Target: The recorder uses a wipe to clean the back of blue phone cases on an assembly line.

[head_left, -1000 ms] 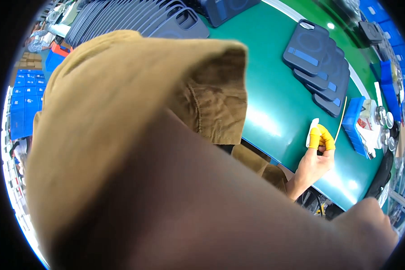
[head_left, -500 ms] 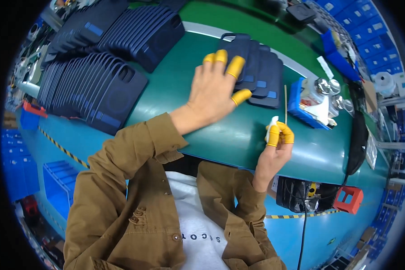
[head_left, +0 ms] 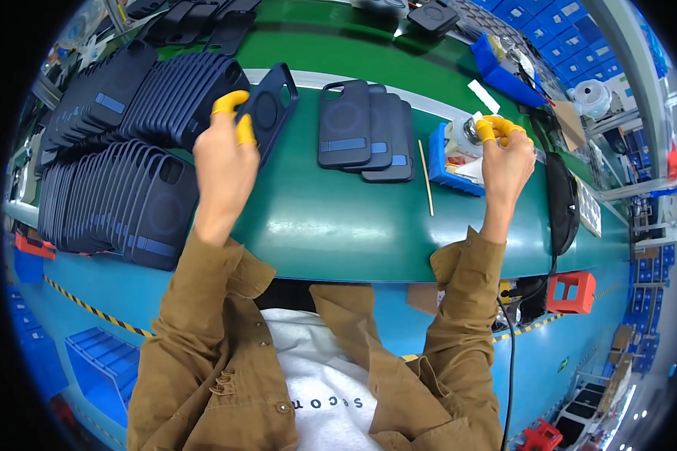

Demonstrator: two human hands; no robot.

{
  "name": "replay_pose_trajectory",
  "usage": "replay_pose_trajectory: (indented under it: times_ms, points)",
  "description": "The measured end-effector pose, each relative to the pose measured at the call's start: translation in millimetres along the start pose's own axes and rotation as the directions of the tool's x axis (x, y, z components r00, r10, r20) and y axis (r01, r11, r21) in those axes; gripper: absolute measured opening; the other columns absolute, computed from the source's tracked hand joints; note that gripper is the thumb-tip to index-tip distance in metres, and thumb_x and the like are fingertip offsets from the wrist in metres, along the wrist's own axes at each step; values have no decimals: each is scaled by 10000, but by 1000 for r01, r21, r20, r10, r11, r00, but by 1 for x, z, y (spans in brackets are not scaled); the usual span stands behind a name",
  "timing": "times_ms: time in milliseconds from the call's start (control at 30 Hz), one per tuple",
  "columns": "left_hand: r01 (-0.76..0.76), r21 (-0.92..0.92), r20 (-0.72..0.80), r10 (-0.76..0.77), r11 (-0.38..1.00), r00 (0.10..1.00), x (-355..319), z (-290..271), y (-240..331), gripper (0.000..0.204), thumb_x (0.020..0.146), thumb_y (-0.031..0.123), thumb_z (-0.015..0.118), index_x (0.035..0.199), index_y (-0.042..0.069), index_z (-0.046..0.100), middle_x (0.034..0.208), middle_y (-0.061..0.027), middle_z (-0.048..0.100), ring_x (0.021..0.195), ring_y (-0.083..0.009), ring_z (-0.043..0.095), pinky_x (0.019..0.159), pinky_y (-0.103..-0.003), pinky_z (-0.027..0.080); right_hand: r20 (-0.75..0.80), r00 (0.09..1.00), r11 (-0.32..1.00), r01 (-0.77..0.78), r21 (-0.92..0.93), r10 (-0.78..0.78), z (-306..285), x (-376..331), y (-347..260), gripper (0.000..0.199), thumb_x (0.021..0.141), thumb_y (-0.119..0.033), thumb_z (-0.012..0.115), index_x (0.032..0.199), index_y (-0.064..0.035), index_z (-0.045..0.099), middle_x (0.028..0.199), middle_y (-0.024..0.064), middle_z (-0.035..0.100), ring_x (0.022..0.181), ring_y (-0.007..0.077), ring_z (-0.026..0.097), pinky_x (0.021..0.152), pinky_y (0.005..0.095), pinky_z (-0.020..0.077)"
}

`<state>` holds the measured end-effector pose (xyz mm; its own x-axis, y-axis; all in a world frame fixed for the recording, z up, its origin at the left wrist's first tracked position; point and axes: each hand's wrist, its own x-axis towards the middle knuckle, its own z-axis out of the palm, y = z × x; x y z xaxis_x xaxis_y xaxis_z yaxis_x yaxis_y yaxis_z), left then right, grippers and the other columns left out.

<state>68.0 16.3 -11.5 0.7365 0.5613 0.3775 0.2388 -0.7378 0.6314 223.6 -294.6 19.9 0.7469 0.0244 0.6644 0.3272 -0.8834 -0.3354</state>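
Observation:
My left hand (head_left: 227, 161), with yellow finger cots, is beside a dark blue phone case (head_left: 272, 105) that leans at the right end of a row of cases (head_left: 180, 94). Its thumb and forefinger are apart, the thumb close to the case's edge. My right hand (head_left: 508, 158), also in yellow finger cots, is pinched at a metal-topped bottle (head_left: 472, 131) in a small blue bin (head_left: 459, 183). A bit of white wipe (head_left: 478, 116) shows at its fingertips. Three overlapping phone cases (head_left: 344, 124) lie flat between my hands.
A nearer row of standing cases (head_left: 162, 214) fills the table's left side. A thin wooden stick (head_left: 426, 177) lies left of the small bin. A white strip (head_left: 484, 97) and another blue bin (head_left: 504, 79) are farther back. A black pouch (head_left: 562, 203) hangs at the right edge.
My left hand has moved left from the flat cases to the standing row, where another case now leans; the flat pile has one fewer. My right hand has moved from the table to the bottle.

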Motion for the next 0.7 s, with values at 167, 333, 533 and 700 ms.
replay_pose_trajectory:
  times_ms: [167, 333, 533, 700]
  points:
    - [396, -623, 480, -69, 675, 874, -54, -49, 2, 270, 953, -2, 581, 1220, 2, 623, 946, -69, 700, 701, -138, 641, 606, -270, 505, 67, 998, 979, 35, -199, -22, 4, 12, 18, 240, 806, -241, 782, 979, -76, 781, 955, 149, 735, 880, 324, 699, 789, 434, 544]
    - [29, -466, 417, 191, 884, 889, -84, -21, -26, 414, 856, 29, 735, 1254, 11, 620, 1127, -123, 661, 1017, -248, 641, 923, -325, 499, 22, 999, 991, 27, 130, -30, -12, -13, -11, 241, 866, -176, 771, 1053, -22, 767, 903, 107, 761, 770, 178, 717, 712, 306, 545]
    - [-17, -479, 471, 273, 878, 839, -107, -38, -36, 1006, 658, 68, 878, 1525, 83, 367, 1416, -144, 484, 1287, -347, 491, 1112, -419, 377, 469, 859, 767, -157, 622, -205, -9, -117, -85, 173, 810, -50, 794, 971, -33, 732, 965, 67, 723, 883, 198, 639, 732, 318, 492]
    - [15, -530, 457, 271, 848, 848, -109, -33, -39, 1094, 665, 33, 865, 1579, 99, 267, 1413, -151, 477, 1259, -382, 461, 1082, -433, 399, 306, 823, 729, 178, 661, -479, 3, -189, -149, 192, 757, -30, 801, 929, -45, 716, 944, 92, 681, 833, 307, 602, 718, 406, 474]
